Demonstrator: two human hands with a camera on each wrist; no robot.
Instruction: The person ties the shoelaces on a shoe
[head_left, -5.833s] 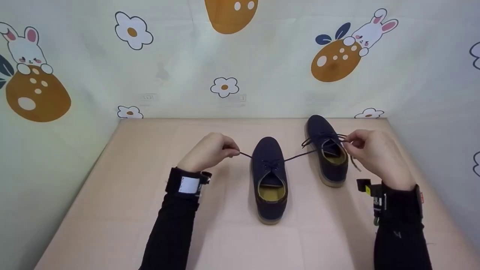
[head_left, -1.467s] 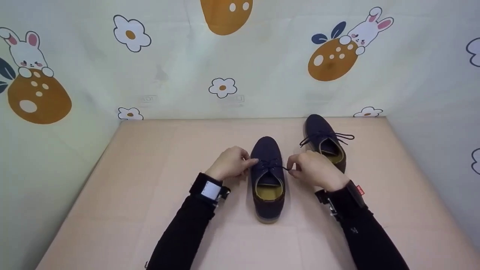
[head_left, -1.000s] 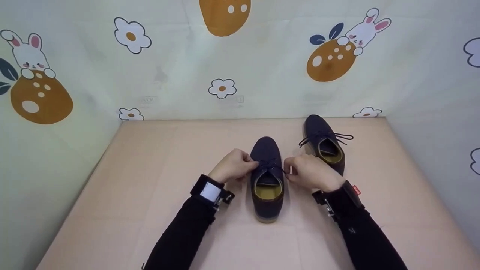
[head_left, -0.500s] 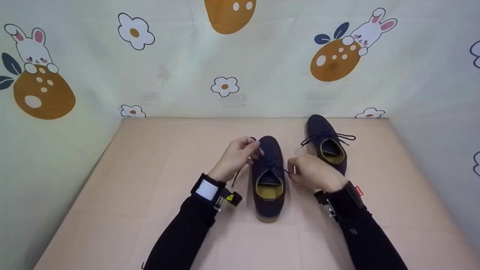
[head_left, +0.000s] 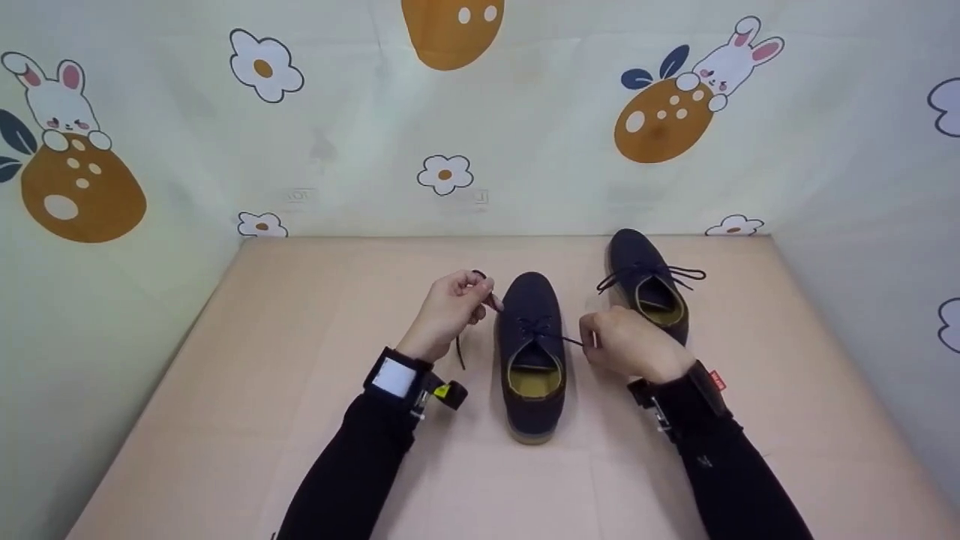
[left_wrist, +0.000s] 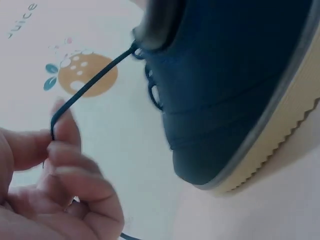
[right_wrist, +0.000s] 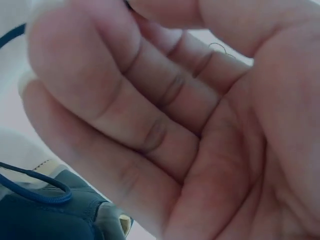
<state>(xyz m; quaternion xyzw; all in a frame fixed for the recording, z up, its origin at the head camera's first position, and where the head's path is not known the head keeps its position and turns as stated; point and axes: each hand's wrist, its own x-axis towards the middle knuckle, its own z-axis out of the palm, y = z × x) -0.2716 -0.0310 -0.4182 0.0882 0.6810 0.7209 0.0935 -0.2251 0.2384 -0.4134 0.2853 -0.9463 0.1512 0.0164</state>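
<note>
Head view: a person in black sleeves [head_left: 341, 457] holds the two lace ends of a dark navy shoe [head_left: 531, 341], which sits sole down on a pinkish-beige tabletop [head_left: 315, 375], toe pointing away, its yellow lining showing at the opening. At the shoe's left side, the left hand [head_left: 446, 311] pinches the left lace end [left_wrist: 92, 82] between thumb and fingers, with a loose tail hanging beneath the hand. On the other side, the right hand [head_left: 630, 341] grasps the right lace end [head_left: 570, 340], which runs in a thin line from the eyelets to the curled fingers. Beyond the right hand stands a second dark shoe [head_left: 646, 274], its lace tied in a bow with loops out to both sides and its heel partly hidden by that hand. Left wrist view shows the lace slanting down from the shoe to the pinching fingers, beside a pale, notched sole edge [left_wrist: 280, 130]. Right wrist view is filled mostly by the palm and bent fingers. Behind the table hangs a pale backdrop [head_left: 360, 112] printed with rabbits, orange fruit and white flowers
</note>
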